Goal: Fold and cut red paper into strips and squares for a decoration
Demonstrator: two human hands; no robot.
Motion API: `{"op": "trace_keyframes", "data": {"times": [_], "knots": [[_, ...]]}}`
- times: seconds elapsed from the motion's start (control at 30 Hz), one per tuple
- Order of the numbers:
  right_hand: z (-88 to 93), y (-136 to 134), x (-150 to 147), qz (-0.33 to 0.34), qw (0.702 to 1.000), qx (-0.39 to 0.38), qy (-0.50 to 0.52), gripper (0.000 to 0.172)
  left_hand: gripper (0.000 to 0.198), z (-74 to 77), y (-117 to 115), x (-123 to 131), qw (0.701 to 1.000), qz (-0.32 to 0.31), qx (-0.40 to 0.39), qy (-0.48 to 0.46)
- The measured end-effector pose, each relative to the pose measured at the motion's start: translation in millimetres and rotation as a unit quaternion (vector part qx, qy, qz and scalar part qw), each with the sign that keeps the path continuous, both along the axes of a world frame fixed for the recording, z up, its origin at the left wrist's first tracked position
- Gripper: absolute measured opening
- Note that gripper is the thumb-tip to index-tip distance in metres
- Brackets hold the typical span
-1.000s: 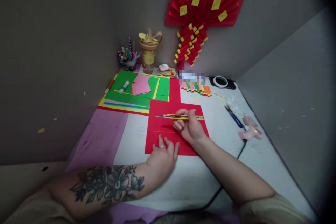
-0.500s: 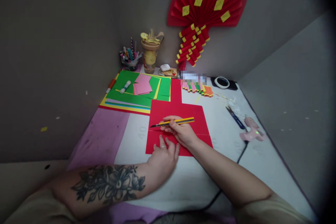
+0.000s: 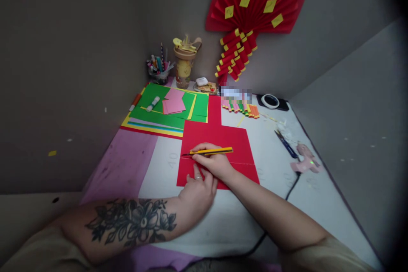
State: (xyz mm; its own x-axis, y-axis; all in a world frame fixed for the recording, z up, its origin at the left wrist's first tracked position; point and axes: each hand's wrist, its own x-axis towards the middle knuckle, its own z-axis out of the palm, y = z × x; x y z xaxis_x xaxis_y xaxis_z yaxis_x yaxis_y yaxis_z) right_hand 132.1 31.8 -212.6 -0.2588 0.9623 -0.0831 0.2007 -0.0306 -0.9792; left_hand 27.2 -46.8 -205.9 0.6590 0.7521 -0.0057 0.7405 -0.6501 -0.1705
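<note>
A red paper sheet (image 3: 219,138) lies on the white table (image 3: 236,216) with a line across its lower half. My right hand (image 3: 214,163) is closed on a yellow craft knife (image 3: 208,151), held nearly level, its blade tip at the sheet's left edge on that line. My left hand (image 3: 197,189) lies flat with fingers spread on the sheet's lower left part, just below the knife hand. A ring shows on one left finger.
Green, yellow and pink paper sheets (image 3: 165,110) with a glue stick (image 3: 151,104) lie at the back left. Rolled paper tubes (image 3: 240,107), a tape roll (image 3: 270,101), scissors (image 3: 285,143) and a pink glue gun (image 3: 304,159) sit right. A pen cup (image 3: 157,72) stands by the wall.
My right hand has brought the knife down and to the left, from the sheet's middle to the line near its left edge. My left hand has stayed pressed on the paper.
</note>
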Motion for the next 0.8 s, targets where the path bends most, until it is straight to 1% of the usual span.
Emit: {"op": "trace_keyframes", "data": {"times": [0.1,0.43,0.7,0.8], "knots": [[-2.1,1.3,-1.3,0.024,1.000,0.009,-0.012,0.014,0.045,-1.1,0.2,-0.1,1.000,0.001,0.005,0.000],[-6.6,3.6,-0.5,0.051,0.998,0.022,0.002,0.014,0.047,3.4,0.2,0.5,1.000,-0.001,0.008,0.016],[-2.0,3.4,-1.1,0.055,0.998,0.029,-0.009,0.013,0.046,2.9,-0.2,0.2,1.000,-0.005,0.011,0.012],[0.0,3.2,-1.5,0.061,0.997,0.044,-0.021,0.012,0.046,2.8,0.0,0.2,1.000,-0.001,0.011,0.006]]}}
